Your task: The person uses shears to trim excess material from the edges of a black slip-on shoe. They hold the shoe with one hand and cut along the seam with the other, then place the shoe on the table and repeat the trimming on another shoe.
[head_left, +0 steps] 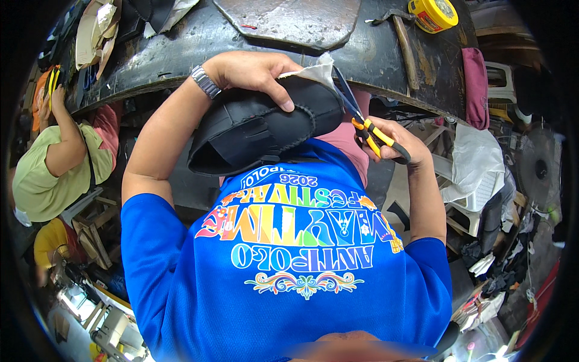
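My left hand [253, 72], with a metal watch on its wrist, grips a black shoe upper [238, 133] by its far side, thumb pressed on the top near the stitched toe seam. The shoe's opening faces toward my lower left. A ragged piece of white lining [316, 71] sticks out past its far edge. My right hand [395, 142] is closed around the yellow-and-black handles of a pair of scissors [358, 117]. The scissor blades point up and away, beside the white lining at the toe; whether they touch it I cannot tell.
Across the far side runs a dark worktable [181, 51] bearing a flat stone slab [289, 21], a hammer [406, 51] and a yellow tub [433, 15]. A rolled pink cloth [476, 87] hangs at its right edge. Another person [57, 154] works at left; white plastic stools [467, 202] stand at right.
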### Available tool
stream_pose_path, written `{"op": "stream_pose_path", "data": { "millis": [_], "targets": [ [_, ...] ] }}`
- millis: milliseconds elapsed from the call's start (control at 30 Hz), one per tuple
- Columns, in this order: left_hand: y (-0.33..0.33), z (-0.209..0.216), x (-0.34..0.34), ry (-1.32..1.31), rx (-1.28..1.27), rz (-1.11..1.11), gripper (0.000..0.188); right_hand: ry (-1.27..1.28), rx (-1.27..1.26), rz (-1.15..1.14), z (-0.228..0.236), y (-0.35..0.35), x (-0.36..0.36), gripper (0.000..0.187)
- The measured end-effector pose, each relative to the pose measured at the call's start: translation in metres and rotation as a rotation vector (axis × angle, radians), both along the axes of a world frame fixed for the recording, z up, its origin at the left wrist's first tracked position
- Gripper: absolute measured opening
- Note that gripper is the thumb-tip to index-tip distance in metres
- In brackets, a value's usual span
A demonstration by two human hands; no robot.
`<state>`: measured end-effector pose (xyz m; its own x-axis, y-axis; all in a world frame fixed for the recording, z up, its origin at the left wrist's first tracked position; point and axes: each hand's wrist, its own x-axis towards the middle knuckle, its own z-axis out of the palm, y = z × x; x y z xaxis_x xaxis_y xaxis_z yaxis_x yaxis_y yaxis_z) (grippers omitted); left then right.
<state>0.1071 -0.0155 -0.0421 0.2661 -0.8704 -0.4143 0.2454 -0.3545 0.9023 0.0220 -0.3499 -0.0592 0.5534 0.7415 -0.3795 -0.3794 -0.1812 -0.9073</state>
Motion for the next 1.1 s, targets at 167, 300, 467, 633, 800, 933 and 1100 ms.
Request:
{"op": "stream_pose_path", "data": {
  "millis": [167,300,467,633,800,933,1100],
  "targets": [
    [0.001,0.001,-0.005,0.085,-0.037,0.11,0.04,-0.051,-0.124,-0.032,-0.007,-0.002,-0.001,0.051],
    [0.002,0.001,-0.005,0.115,-0.054,0.105,0.034,-0.001,-0.14,-0.079,-0.013,-0.007,-0.002,0.051],
    [0.003,-0.001,0.0,0.087,-0.024,0.033,0.043,0.065,-0.129,-0.1,-0.01,-0.011,0.0,0.068],
    [0.003,-0.002,0.001,0.08,0.007,0.027,0.041,0.052,-0.129,-0.073,-0.005,-0.016,0.003,0.045],
    [-0.003,0.002,0.001,0.022,-0.019,0.016,0.038,0.11,-0.142,-0.059,-0.002,-0.02,0.004,0.04],
    [-0.004,0.025,0.029,-0.054,0.156,-0.206,0.038,0.106,-0.134,-0.117,-0.001,-0.01,-0.008,0.038],
    [-0.043,0.072,0.082,-0.162,0.247,-0.588,0.04,0.156,0.011,-0.355,-0.012,0.033,-0.035,0.032]
  ]
}}
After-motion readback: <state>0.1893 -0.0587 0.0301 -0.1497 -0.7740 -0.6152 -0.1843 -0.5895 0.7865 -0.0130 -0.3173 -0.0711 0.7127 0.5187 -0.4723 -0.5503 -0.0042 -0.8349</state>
